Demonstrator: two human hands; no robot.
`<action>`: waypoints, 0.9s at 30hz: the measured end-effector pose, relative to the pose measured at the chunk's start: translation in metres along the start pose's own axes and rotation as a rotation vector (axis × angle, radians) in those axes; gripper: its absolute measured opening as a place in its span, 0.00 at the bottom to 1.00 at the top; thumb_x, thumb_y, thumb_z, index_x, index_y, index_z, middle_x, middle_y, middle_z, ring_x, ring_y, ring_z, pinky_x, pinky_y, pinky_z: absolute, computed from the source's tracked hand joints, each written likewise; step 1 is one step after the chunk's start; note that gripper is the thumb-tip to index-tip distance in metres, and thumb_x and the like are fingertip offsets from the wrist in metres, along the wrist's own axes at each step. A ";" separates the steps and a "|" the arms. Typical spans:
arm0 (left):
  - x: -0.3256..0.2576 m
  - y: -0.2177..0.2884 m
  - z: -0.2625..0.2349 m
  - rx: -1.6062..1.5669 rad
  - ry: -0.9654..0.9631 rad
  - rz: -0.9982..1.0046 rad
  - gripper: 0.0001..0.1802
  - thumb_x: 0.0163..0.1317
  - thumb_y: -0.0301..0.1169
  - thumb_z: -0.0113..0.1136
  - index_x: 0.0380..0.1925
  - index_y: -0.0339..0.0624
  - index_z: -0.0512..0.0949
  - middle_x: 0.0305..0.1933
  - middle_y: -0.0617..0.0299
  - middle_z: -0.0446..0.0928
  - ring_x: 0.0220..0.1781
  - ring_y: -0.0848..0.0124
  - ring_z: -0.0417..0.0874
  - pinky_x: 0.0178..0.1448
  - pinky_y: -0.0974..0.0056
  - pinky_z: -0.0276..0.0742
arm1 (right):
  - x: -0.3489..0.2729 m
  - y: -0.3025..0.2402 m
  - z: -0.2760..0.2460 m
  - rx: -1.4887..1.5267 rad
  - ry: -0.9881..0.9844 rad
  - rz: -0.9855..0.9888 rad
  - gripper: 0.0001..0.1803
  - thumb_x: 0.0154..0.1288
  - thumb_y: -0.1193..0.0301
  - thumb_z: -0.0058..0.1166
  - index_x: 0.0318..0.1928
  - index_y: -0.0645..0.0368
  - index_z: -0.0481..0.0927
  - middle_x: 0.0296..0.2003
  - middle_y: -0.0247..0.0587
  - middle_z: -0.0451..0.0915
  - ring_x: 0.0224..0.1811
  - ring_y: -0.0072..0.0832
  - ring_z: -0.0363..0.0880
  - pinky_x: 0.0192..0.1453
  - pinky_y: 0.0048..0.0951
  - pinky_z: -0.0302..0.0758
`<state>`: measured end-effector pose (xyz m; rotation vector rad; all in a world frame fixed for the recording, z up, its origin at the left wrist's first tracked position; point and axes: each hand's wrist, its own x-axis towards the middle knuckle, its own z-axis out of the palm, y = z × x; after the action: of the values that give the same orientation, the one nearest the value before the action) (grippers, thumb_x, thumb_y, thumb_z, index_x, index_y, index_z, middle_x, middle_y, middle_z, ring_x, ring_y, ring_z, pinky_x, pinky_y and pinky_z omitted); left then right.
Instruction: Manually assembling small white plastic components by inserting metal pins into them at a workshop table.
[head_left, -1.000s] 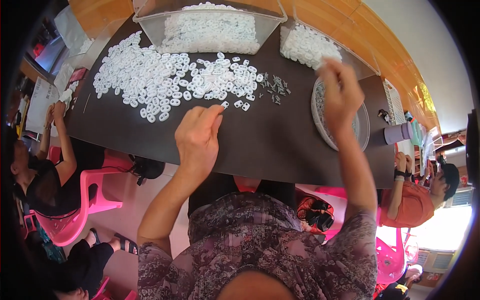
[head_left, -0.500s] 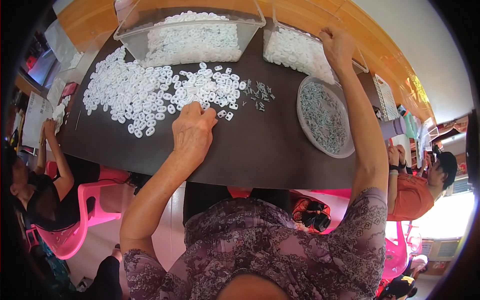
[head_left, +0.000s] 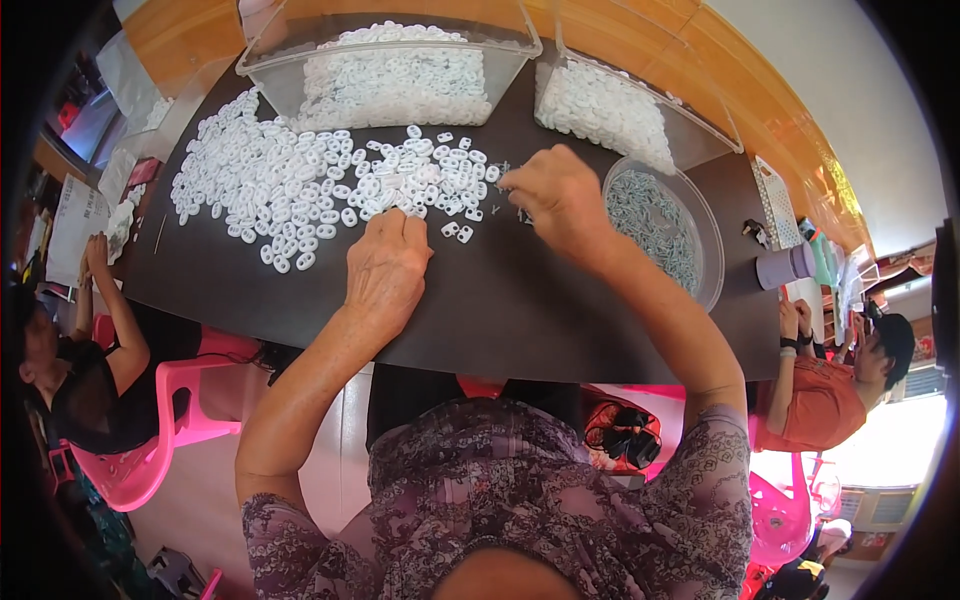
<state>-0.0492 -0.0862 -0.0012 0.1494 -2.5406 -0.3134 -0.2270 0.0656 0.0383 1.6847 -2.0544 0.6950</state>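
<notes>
My left hand rests on the table with curled fingers. Its fingertips meet the near edge of a small heap of white oval plastic pieces with two holes; what they hold is hidden. My right hand hovers over a few loose screws, its thumb and forefinger drawn together at them. Whether a screw sits in that pinch is too small to tell. To the left spreads a larger heap of the same white pieces. Beside my right forearm lies a round clear tray filled with small grey screws.
Two clear plastic bins, a large bin and a smaller bin, hold more white pieces at the back. A lilac cup stands right. One person sits on a pink chair at left; another in an orange top sits right.
My right hand has come down and left from above the right bin to the loose screws. My left hand has stayed almost in place by the white pieces.
</notes>
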 end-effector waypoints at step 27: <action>-0.028 0.005 -0.016 -0.320 0.199 -0.166 0.10 0.44 0.20 0.64 0.24 0.39 0.72 0.24 0.59 0.68 0.28 0.60 0.73 0.29 0.59 0.68 | -0.009 -0.014 0.019 0.050 -0.152 -0.018 0.07 0.47 0.81 0.56 0.26 0.58 0.73 0.26 0.39 0.71 0.32 0.39 0.69 0.36 0.36 0.67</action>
<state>-0.0170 -0.0792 -0.0018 0.2548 -2.2523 -0.7267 -0.2115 0.0586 0.0193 1.8328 -2.1368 0.6351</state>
